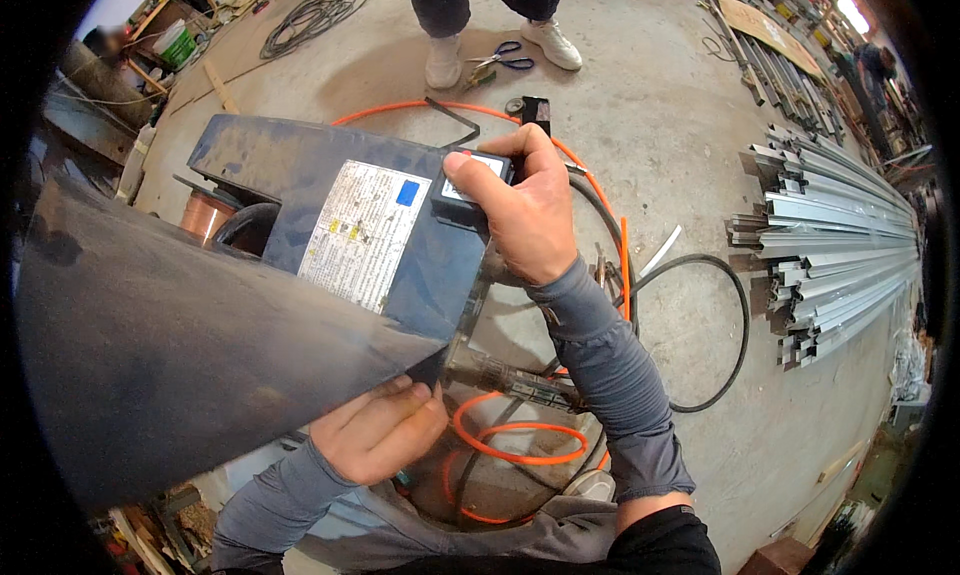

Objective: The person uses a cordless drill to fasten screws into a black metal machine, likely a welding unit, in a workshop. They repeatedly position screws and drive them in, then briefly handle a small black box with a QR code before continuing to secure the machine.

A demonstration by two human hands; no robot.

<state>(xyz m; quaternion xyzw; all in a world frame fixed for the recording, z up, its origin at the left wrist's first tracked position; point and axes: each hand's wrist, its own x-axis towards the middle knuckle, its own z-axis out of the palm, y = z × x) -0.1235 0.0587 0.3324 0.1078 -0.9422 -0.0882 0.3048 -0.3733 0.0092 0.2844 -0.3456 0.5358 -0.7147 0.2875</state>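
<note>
A dark blue-grey metal machine housing (262,140) with a white printed label (352,237) stands in front of me; it looks like a welding wire feeder. Copper-coloured wire on a spool (207,215) shows in its left side. A large dusty dark cover panel (190,325) stands out toward me at the left. My left hand (385,430) is closed at the panel's lower right edge, its fingertips partly hidden. My right hand (530,200) grips a small black box (458,211) with a white face at the housing's corner, thumb on the face, fingers behind.
Orange hose (530,427) and black cable (745,320) loop over the concrete floor. Aluminium profiles (840,245) lie stacked at the right. Blue-handled pliers (515,62) rest near another person's shoes (445,63). A black-and-grey tape-like object (537,112) lies behind my right hand.
</note>
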